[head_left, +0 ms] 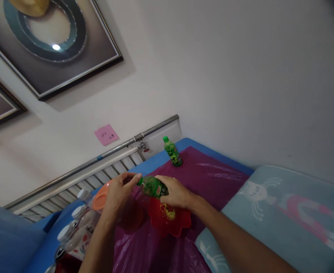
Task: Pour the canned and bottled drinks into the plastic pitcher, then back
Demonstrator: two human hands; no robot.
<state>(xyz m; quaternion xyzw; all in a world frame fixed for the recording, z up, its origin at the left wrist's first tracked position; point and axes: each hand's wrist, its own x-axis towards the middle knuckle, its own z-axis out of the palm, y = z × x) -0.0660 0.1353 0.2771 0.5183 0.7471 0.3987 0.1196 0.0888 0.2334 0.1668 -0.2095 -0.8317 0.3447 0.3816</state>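
Note:
My right hand point(176, 193) is wrapped round the body of a small green bottle point(152, 186), held tilted on its side over a red scalloped bowl point(169, 222). My left hand point(120, 191) pinches the bottle's green cap end with thumb and fingers. The bowl rests on a purple plastic sheet point(212, 178) spread over a blue table. A second green bottle point(173, 151) stands upright at the table's far corner, apart from both hands.
An orange bowl point(101, 197) lies behind my left hand. Several white-capped bottles point(78, 223) lie at the left edge. A light blue mat with a rabbit print point(283, 212) is on the right. A radiator point(98, 174), a pipe and a pink note point(106, 134) line the wall.

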